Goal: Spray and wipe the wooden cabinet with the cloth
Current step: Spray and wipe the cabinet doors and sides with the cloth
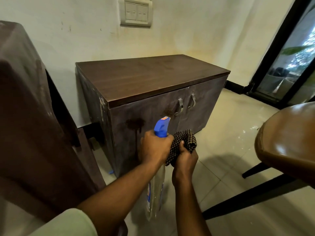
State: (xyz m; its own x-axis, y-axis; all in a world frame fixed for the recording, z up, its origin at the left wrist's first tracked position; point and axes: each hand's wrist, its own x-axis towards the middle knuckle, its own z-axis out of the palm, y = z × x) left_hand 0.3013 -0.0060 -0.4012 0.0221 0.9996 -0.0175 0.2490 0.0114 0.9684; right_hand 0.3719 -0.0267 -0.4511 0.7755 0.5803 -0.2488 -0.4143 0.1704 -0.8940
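Observation:
A low dark wooden cabinet (144,77) stands against the wall, with two metal handles on its front doors. Wet dark patches with drips (135,124) mark its left door, and another wet patch sits beside the handles. My left hand (155,147) grips the neck of a clear spray bottle (156,189) with a blue trigger head (161,126), nozzle pointing at the cabinet front. My right hand (185,160) holds a bunched black-and-tan checked cloth (185,139) just right of the bottle.
A tall brown piece of furniture (29,116) stands at the left, close to the cabinet's side. A brown chair seat (288,137) with black legs juts in at the right. Pale floor tiles (230,133) lie in front; a dark-framed glass door (286,65) is far right.

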